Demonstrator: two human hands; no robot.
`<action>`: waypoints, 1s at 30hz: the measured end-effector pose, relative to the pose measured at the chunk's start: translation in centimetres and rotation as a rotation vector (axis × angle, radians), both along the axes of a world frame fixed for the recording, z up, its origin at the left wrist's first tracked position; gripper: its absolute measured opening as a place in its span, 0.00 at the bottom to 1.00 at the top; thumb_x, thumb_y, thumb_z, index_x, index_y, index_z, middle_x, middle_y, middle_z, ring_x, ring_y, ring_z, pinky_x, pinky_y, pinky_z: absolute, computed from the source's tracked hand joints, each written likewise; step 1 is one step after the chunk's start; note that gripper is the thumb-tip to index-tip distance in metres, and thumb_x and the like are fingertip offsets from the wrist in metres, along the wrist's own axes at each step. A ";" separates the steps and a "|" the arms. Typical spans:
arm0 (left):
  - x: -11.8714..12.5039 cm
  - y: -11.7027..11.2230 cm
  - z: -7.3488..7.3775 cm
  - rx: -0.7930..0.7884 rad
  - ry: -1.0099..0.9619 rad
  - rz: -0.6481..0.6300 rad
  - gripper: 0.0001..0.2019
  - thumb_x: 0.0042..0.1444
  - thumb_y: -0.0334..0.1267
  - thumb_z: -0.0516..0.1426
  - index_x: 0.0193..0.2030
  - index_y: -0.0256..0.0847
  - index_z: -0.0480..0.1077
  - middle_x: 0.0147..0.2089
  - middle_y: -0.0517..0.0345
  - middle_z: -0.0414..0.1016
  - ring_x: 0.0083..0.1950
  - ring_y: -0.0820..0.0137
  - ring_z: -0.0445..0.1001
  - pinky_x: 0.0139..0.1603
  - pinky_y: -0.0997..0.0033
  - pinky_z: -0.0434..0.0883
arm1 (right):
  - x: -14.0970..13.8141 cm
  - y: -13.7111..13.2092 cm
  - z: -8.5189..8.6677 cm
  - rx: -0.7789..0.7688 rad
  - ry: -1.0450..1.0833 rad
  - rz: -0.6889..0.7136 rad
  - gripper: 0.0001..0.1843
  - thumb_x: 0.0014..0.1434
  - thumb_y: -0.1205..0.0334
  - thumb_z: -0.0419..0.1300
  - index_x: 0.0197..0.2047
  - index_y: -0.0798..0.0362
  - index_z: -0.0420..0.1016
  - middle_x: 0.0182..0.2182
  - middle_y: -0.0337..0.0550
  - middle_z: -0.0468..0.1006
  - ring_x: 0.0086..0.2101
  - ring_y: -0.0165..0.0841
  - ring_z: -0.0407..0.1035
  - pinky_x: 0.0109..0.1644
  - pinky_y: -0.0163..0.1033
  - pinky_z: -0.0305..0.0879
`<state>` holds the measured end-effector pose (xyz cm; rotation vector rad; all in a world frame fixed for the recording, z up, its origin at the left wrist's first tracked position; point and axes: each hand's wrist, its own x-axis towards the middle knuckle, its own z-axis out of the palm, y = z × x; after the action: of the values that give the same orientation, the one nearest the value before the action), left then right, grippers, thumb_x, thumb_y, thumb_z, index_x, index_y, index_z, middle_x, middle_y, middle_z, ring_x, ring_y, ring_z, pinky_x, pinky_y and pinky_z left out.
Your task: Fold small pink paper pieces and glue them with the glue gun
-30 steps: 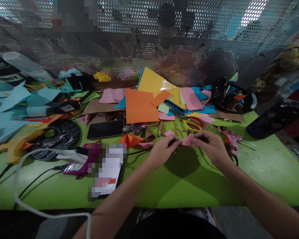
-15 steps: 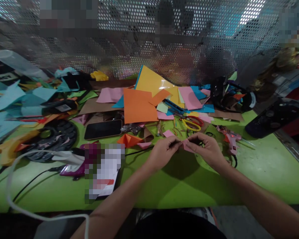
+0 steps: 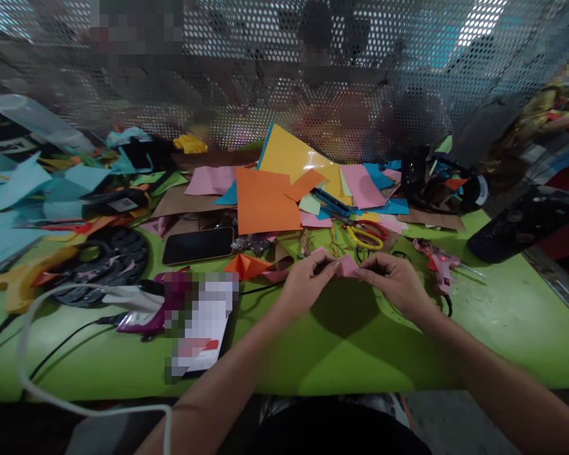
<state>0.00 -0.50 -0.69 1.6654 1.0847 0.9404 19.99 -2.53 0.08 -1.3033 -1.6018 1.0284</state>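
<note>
A small folded pink paper piece is pinched between both hands just above the green table. My left hand grips its left side with closed fingers. My right hand holds its right side, fingers curled round it. Beside my left hand lie a folded orange paper shape and a pink scrap.
Coloured paper sheets are piled at the back below a perforated metal screen. Yellow-handled scissors, a pink glue gun, a black phone, a black round tray and a white cable lie around.
Both hands keep working the pink paper in place; the fingers have shifted on it and the piece looks more compact than a second ago.
</note>
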 end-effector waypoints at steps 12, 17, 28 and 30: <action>0.0 0.1 -0.4 -0.094 -0.120 0.026 0.12 0.60 0.46 0.58 0.35 0.38 0.74 0.34 0.58 0.74 0.38 0.69 0.70 0.42 0.70 0.66 | 0.1 -0.1 0.1 0.000 -0.151 0.072 0.15 0.60 0.51 0.62 0.28 0.53 0.74 0.23 0.37 0.74 0.27 0.32 0.66 0.31 0.35 0.59; 0.2 0.2 -0.7 -0.120 -0.182 -0.010 0.12 0.59 0.45 0.59 0.36 0.37 0.73 0.35 0.56 0.75 0.39 0.69 0.72 0.43 0.70 0.68 | 0.2 -0.2 0.4 0.028 -0.167 0.117 0.14 0.61 0.51 0.60 0.31 0.52 0.76 0.25 0.38 0.75 0.28 0.32 0.68 0.32 0.35 0.60; 0.5 0.1 -1.2 -0.131 -0.222 -0.035 0.11 0.54 0.40 0.64 0.40 0.36 0.74 0.37 0.55 0.76 0.40 0.69 0.73 0.42 0.71 0.68 | -0.3 -0.4 -0.3 0.042 -0.003 -0.013 0.12 0.58 0.55 0.64 0.28 0.51 0.72 0.23 0.36 0.73 0.27 0.30 0.65 0.31 0.35 0.60; 0.5 0.2 -1.2 -0.128 -0.230 -0.043 0.10 0.53 0.38 0.64 0.39 0.36 0.73 0.37 0.56 0.75 0.40 0.69 0.73 0.42 0.72 0.68 | -0.3 -0.4 -0.3 0.037 0.011 0.000 0.10 0.58 0.54 0.65 0.32 0.51 0.75 0.27 0.38 0.75 0.29 0.32 0.67 0.33 0.35 0.62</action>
<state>0.46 -0.33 -1.93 1.4327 0.9308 0.9871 19.74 -2.95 -0.24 -1.2707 -1.6056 0.9993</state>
